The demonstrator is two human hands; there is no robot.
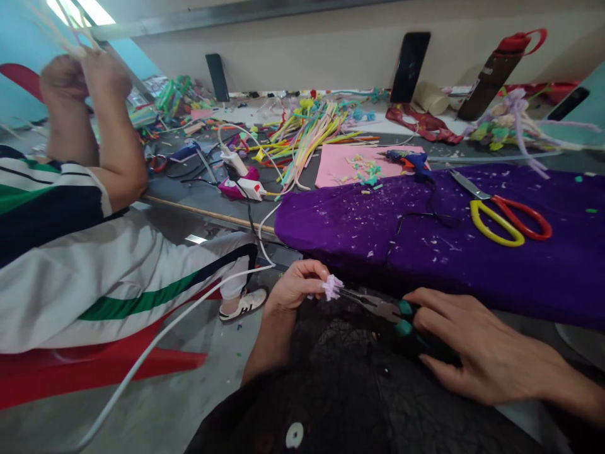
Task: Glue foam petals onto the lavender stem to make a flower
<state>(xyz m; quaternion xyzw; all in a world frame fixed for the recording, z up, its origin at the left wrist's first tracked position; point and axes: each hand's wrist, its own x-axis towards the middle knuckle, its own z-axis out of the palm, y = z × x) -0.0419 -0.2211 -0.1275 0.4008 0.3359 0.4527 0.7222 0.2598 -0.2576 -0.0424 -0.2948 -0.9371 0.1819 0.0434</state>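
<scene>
Over my dark lap, my left hand (295, 287) pinches a small pale lilac fuzzy piece (332, 287) between thumb and fingers. The metal jaws of a pair of pliers (378, 308) with teal and black handles touch that piece. My right hand (477, 343) is curled round the plier handles just below the edge of the purple cloth (425, 246).
On the purple cloth lie scissors (508, 214) with yellow and red handles. A blue glue gun (411, 161) rests by a pink sheet (340, 165). Coloured pipe cleaners (307, 135) pile behind. A person in a striped shirt (57, 208) sits at left, arms raised. A brown bottle (496, 75) leans at the back.
</scene>
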